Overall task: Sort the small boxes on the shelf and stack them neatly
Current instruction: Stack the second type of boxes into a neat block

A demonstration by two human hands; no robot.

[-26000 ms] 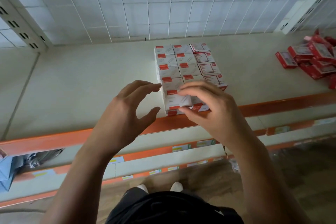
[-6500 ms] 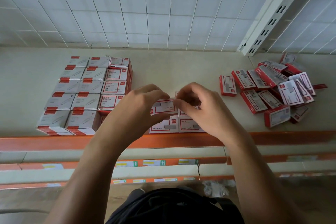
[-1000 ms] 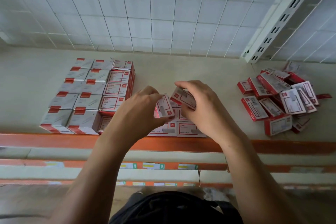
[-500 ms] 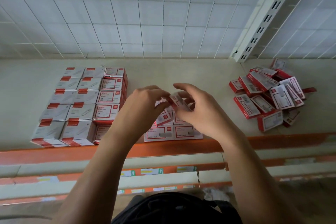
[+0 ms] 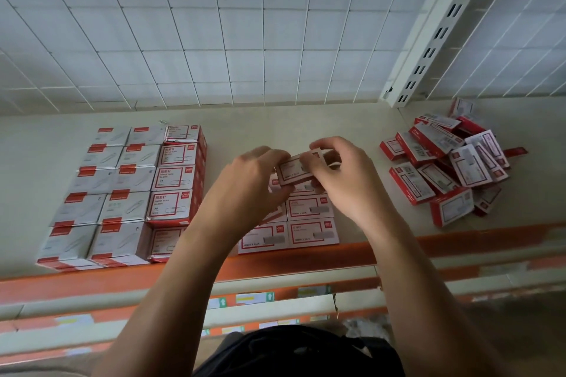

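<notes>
Both hands pinch one small red-and-white box [image 5: 294, 169] a little above the shelf [image 5: 275, 128]: my left hand [image 5: 248, 187] grips its left end, my right hand [image 5: 346, 180] its right end. Beneath it lies a short neat block of matching flat boxes [image 5: 311, 232] by the orange front edge, partly hidden by my hands. A larger tidy block of white and red boxes [image 5: 128, 193] fills the left. A loose heap of red boxes [image 5: 447, 168] lies at the right.
A white wire grid [image 5: 245, 24] backs the shelf, and a slotted white upright [image 5: 428, 40] stands at the back right. The orange front rail [image 5: 459, 242] runs along the near edge, with lower shelf edges and labels below.
Half a second ago my hands were lower, over the flat boxes; now one box is held level between both hands. One second ago each hand held a separate box.
</notes>
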